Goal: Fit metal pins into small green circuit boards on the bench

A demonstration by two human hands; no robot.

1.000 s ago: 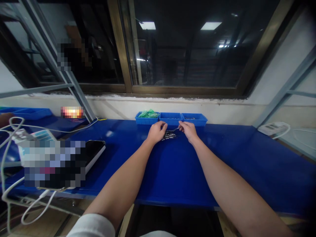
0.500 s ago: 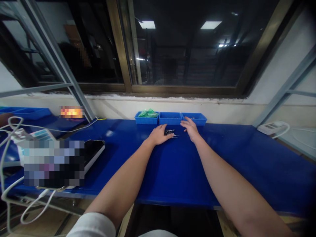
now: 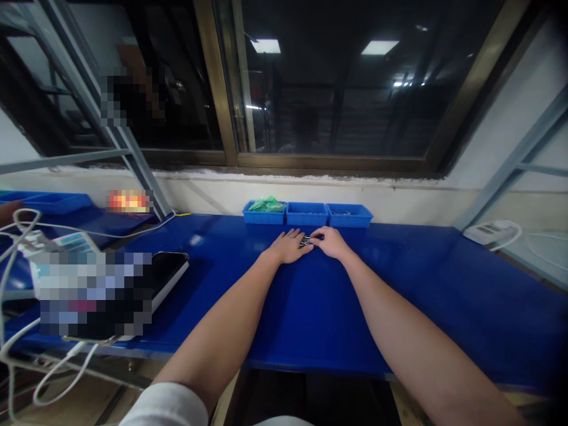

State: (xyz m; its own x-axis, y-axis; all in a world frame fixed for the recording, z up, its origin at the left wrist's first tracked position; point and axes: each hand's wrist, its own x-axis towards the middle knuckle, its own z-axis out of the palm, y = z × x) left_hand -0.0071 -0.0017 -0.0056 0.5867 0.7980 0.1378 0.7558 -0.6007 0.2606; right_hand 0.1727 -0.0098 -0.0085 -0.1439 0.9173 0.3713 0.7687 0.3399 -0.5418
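Several thin, shiny metal pieces (image 3: 305, 241) lie in a small pile on the blue table, between my two hands. My left hand (image 3: 289, 245) rests on the left side of the pile with its fingers stretched out, partly covering it. At the pile's right edge, my right hand (image 3: 329, 241) has its thumb and forefinger brought together on the ends of the metal pieces. How many it grips is too small to tell. Just behind stand three blue bins: a left bin (image 3: 265, 219) with green plastic, a middle bin (image 3: 307, 220) and a right bin (image 3: 349, 222) with small metal parts.
A dark-screened device (image 3: 166, 275), partly blurred out, sits at the left with white cables (image 3: 48, 378) around it. A white power strip (image 3: 490, 231) lies at the right. Metal frame posts (image 3: 148, 183) rise on both sides. Another person's hand (image 3: 7, 212) shows at far left.
My right hand has come down from in front of the right bin to the metal pieces and its fingers have closed. My left hand has stayed by the pile.
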